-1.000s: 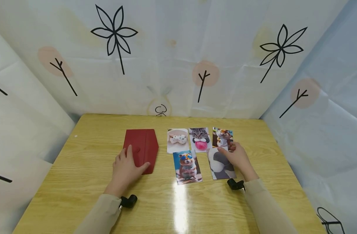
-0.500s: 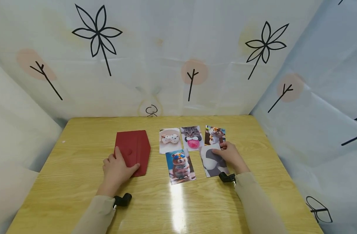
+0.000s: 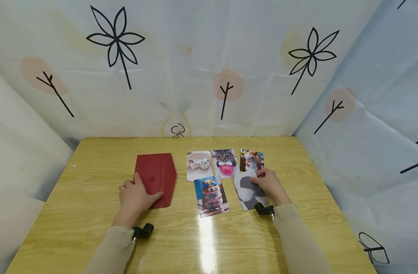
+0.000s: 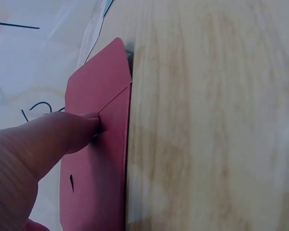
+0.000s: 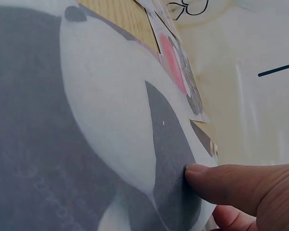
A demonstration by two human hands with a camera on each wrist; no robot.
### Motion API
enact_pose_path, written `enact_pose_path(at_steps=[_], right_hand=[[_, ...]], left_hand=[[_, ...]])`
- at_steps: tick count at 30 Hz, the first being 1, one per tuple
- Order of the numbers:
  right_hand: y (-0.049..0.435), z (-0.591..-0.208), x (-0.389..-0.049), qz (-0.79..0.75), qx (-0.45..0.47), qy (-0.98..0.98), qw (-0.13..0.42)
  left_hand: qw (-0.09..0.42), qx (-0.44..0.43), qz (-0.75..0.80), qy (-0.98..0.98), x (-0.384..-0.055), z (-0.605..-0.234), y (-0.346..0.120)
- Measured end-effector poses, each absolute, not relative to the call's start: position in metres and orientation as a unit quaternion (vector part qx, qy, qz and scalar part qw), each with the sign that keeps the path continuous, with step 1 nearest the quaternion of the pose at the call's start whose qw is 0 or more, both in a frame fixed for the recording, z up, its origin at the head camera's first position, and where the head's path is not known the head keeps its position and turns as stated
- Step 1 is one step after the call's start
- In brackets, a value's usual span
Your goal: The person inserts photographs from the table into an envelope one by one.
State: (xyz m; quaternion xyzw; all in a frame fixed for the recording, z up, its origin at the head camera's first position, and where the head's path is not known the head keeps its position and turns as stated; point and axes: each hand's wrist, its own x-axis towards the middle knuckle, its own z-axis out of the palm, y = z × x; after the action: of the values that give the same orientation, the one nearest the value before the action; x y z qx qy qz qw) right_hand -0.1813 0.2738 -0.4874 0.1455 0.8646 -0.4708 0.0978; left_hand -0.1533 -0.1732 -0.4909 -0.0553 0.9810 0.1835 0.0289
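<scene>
My left hand (image 3: 135, 198) rests on the red envelope (image 3: 167, 171), fingers and thumb spread: fingers at its left side, thumb pressed on its face near the lower end, below the round button (image 3: 152, 178). The envelope lies flat on the wooden table (image 3: 181, 243), under that hand and well apart from my right.

My right hand (image 3: 273, 188) is closed in a pinch on the grey-and-white card (image 3: 247, 190), thumb on its face at the upper right, fingers at the edge. Whether the card's near end is raised off the table I cannot tell. Its upper edge overlaps the orange animal card (image 3: 251, 159).

Between my hands I record the sunglasses card (image 3: 211, 198), and above it the twin-animal card (image 3: 199, 164) and the cat card (image 3: 225, 163), side by side.
</scene>
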Motion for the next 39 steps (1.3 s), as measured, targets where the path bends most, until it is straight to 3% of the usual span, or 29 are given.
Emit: enact_pose_path(at_steps=[19, 24, 31, 39], right_hand=[[0.268, -0.486, -0.183, -0.485, 0.134, 0.861, 0.082], [0.265, -0.484, -0.184, -0.486, 0.137, 0.859, 0.086], [0.274, -0.482, -0.185, -0.458, 0.129, 0.874, 0.1], [0.286, -0.46, -0.179, -0.457, 0.08, 0.879, 0.108]], left_hand=[[0.102, -0.086, 0.188, 0.973, -0.145, -0.476, -0.184], [0.103, -0.084, 0.187, 0.973, -0.145, -0.474, -0.185], [0.065, -0.063, 0.18, 0.979, -0.145, -0.478, -0.184], [0.083, -0.059, 0.214, 0.971, -0.143, -0.474, -0.183]])
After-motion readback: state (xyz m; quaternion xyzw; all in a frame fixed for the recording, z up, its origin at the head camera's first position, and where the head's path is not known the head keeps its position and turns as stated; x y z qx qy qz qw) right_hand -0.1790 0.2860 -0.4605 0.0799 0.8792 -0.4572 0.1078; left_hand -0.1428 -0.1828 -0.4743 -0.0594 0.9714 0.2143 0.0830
